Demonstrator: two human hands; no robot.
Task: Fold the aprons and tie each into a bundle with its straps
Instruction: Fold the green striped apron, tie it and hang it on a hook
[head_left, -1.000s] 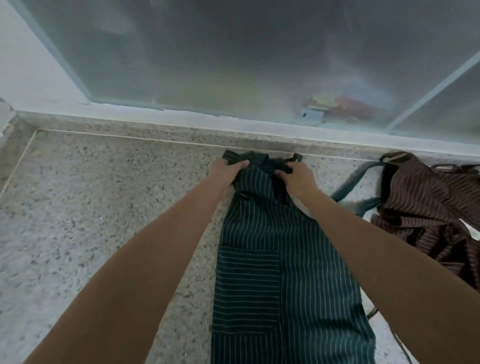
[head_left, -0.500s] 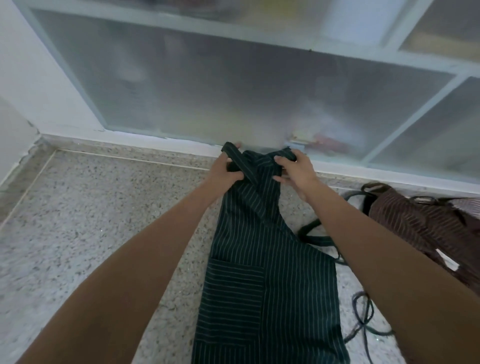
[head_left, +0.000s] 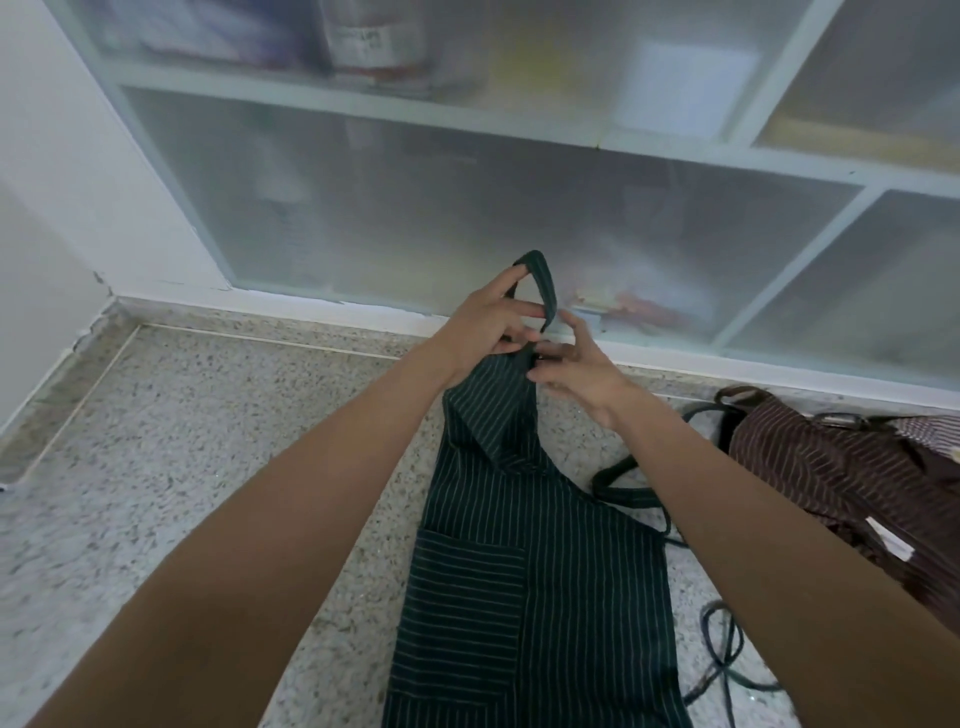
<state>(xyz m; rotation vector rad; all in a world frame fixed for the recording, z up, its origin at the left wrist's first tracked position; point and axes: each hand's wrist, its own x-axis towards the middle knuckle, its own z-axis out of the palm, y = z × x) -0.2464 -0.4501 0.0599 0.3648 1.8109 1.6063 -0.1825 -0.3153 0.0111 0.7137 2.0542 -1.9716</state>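
Note:
A dark green striped apron (head_left: 540, 561), folded lengthwise with a pocket facing up, lies on the speckled stone counter (head_left: 208, 467). Its top end is raised off the surface. My left hand (head_left: 485, 327) holds the neck strap loop (head_left: 543, 280), which stands up above my fingers. My right hand (head_left: 574, 364) pinches the bib's top right beside it, fingertips almost touching the left hand. The apron's waist straps (head_left: 722, 670) trail loose on the counter to the right.
A crumpled brown striped apron (head_left: 841, 478) with a white label lies at the right. Behind the counter stands a frosted glass cabinet (head_left: 467, 208) with pale frames and blurred items inside. A white wall (head_left: 62, 182) closes the left side.
Both hands lifted the apron's top end off the counter and drew together; the neck strap loop now stands upright. The view tilted up, showing more of the cabinet.

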